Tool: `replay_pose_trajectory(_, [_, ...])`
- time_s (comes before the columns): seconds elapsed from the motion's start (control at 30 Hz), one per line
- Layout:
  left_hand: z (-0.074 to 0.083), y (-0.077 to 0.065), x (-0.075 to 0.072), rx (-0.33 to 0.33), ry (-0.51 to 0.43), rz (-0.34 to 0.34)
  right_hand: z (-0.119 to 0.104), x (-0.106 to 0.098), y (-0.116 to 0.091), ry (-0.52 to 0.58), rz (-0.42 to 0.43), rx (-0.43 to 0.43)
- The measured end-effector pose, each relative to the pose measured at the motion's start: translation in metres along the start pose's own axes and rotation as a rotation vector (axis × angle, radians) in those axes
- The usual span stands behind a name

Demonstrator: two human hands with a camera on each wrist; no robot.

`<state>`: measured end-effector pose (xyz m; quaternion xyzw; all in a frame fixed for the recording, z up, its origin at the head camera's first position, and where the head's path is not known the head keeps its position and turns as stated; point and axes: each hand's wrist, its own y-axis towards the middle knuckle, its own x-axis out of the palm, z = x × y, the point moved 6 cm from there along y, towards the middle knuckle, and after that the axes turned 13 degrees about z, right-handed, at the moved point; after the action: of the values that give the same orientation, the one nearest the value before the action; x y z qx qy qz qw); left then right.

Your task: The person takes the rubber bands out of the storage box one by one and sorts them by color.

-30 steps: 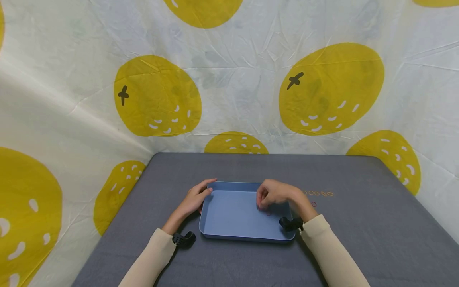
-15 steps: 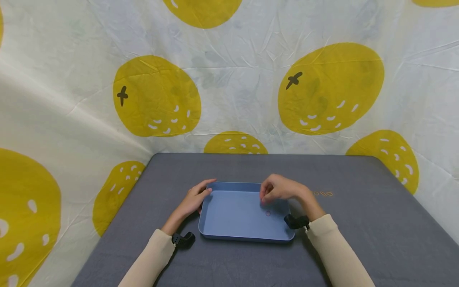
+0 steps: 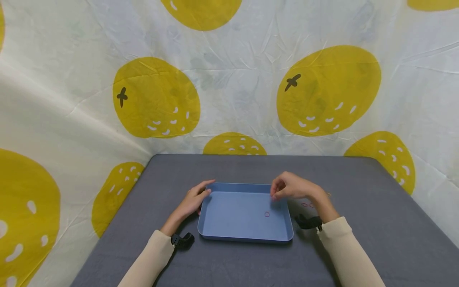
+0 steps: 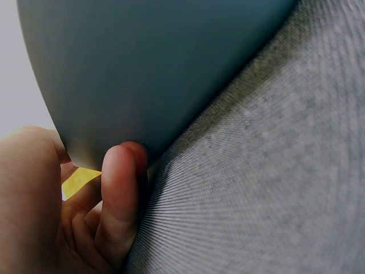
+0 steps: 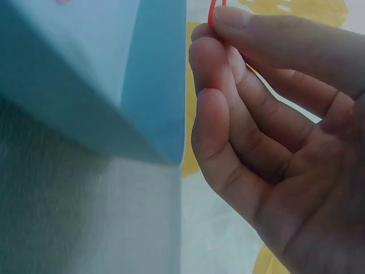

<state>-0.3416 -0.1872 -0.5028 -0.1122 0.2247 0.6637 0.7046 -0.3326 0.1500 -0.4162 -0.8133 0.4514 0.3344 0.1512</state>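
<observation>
My left hand (image 3: 193, 200) grips the blue tray (image 3: 229, 240) at its far left corner, thumb by the rim and fingers against the outer wall, as the left wrist view shows. Over the tray's far right corner hovers my right hand (image 3: 288, 186). Its thumb and index fingertip pinch a thin red rubber band (image 5: 211, 16), seen at the top of the right wrist view; the other fingers are curled. Another red rubber band (image 3: 267, 214) lies on the tray floor, right of the middle. Just right of the tray, a red rubber band (image 3: 304, 205) lies on the table.
Another red rubber band (image 3: 311, 205) lies beside it, near my right wrist. An orange rubber band (image 3: 328, 194) peeks out past the forearm. The grey cloth-covered table (image 3: 229, 167) ends at a hanging fabric (image 3: 236, 95) with yellow fruit prints.
My right hand has moved right and up, from over the tray's inside to its far right corner. The forearm now covers most of the orange rubber bands. My left hand stays put.
</observation>
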Motion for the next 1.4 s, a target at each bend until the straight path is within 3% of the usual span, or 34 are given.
replay_pose_trajectory(0.7, [0.0, -0.001, 0.0, 0.012, 0.001, -0.001, 0.03, -0.034, -0.04, 0.023, 0.047, 0.066])
replay_pose_trajectory(1.4, [0.0, 0.0, 0.0, 0.012, 0.015, 0.003, 0.078, -0.067, -0.082, 0.006, 0.11, 0.137])
